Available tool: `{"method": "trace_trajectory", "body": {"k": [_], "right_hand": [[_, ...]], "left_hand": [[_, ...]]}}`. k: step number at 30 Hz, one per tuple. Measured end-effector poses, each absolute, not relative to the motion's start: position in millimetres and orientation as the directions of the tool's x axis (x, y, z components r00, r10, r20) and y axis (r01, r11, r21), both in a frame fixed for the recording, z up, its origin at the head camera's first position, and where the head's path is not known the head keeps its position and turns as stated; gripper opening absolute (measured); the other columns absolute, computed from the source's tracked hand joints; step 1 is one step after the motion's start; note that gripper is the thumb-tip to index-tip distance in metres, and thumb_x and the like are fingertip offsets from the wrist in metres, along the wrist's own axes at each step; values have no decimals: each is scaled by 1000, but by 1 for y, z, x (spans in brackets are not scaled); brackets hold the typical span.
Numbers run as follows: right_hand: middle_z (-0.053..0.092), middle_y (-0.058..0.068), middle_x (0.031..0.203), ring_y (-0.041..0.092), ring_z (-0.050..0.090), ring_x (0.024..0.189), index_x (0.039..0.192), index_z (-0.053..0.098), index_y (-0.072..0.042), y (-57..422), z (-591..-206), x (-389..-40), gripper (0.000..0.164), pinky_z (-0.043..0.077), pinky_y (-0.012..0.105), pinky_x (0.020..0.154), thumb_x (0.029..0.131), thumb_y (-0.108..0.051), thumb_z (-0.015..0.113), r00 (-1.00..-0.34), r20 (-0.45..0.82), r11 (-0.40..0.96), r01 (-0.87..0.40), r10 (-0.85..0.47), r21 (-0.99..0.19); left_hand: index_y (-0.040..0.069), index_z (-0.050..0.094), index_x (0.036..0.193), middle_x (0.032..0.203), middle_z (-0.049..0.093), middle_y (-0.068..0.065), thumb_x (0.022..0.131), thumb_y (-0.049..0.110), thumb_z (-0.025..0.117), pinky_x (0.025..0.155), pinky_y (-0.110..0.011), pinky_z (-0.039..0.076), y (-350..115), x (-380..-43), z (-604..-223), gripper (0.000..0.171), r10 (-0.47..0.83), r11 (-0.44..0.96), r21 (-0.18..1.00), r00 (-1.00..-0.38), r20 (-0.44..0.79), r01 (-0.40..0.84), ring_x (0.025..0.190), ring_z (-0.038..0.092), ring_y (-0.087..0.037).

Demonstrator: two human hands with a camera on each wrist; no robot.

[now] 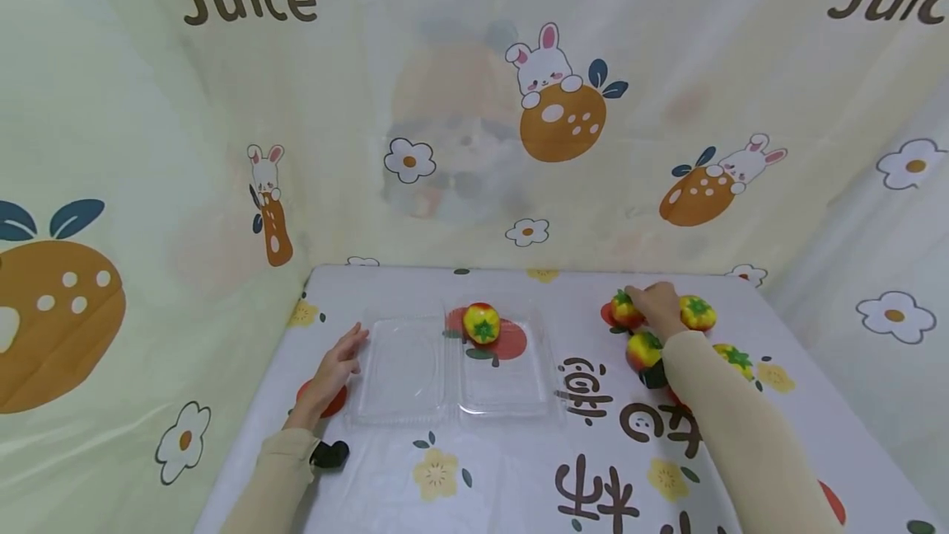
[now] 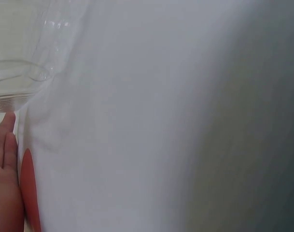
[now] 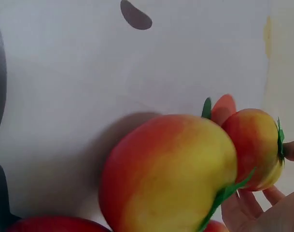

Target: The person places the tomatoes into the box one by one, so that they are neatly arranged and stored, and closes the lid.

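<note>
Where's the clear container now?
In the head view, the clear container lies on the left half of the table, just right of the left hand, one fruit in its right compartment.

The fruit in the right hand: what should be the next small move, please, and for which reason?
Probably raise the held fruit a little before moving it sideways. The right hand already has thumb and fingers around it, and a neighbouring fruit lies close by, so a low sideways path might bump it.
</note>
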State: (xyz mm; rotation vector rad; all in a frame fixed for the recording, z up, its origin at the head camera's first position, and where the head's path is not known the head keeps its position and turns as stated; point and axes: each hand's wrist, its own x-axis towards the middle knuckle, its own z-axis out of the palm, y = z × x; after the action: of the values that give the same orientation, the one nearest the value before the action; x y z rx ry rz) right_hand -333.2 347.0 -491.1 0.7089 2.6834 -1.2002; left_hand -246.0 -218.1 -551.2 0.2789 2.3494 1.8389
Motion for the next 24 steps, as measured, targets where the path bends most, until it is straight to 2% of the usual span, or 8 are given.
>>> {"method": "trace_trajectory", "body": {"k": [5,9,11,13,16,18,22,24], "right_hand": [[44,27,137,38,45,116,141,38,9,339,-488,-342,71,40,51,104,97,-45,52,-872,-257,510,458,416,-728],[47,23,136,33,49,114,140,43,5,324,-473,-345,65,44,45,102,97,-43,53,-873,-237,427,425,427,-798],[48,23,135,32,51,111,139,45,5,315,-466,-346,63,47,43,99,97,-41,54,-887,-218,410,391,407,-824],[48,24,135,33,55,108,138,46,5,307,-460,-345,61,51,42,95,97,-39,56,-908,-182,409,341,378,-847],[48,25,134,34,58,105,137,48,6,294,-452,-343,59,52,43,90,96,-36,59,-934,-134,406,269,332,-873],[49,26,134,34,59,106,136,49,6,286,-448,-341,58,52,43,89,96,-34,60,-947,-106,404,228,302,-886],[49,26,135,36,57,111,138,49,4,270,-442,-336,56,53,40,87,97,-32,60,-967,-89,392,180,240,-902],[48,26,136,36,55,114,139,49,3,263,-438,-332,56,54,39,86,97,-32,60,-974,-92,369,165,206,-915]], "left_hand": [[-12,31,148,163,8,-22,87,-14,38,116,-53,17,-217,-247,-551,61,234,234,971,-972,-15,41,148,14,-40],[-8,33,149,164,9,-17,87,-14,39,116,-51,19,-221,-258,-571,63,209,228,973,-978,-16,33,149,15,-36],[-6,34,149,165,10,-14,87,-13,40,114,-45,25,-222,-260,-575,63,200,240,970,-980,-11,38,149,16,-34],[-5,35,149,165,11,-13,87,-12,40,109,-34,29,-223,-260,-577,63,197,256,965,-980,-3,48,149,17,-33],[-5,35,149,165,12,-13,87,-12,40,103,-24,31,-224,-260,-577,63,195,254,965,-981,15,65,148,17,-34],[-6,34,149,164,11,-14,87,-12,39,106,-28,31,-223,-260,-576,63,194,251,966,-981,20,69,148,17,-35],[-5,35,149,165,12,-13,86,-12,39,114,-47,23,-221,-259,-576,64,187,238,970,-982,11,56,148,17,-34],[-6,34,149,164,11,-14,86,-13,39,114,-46,23,-220,-259,-578,64,194,232,971,-981,12,58,148,17,-35]]}}
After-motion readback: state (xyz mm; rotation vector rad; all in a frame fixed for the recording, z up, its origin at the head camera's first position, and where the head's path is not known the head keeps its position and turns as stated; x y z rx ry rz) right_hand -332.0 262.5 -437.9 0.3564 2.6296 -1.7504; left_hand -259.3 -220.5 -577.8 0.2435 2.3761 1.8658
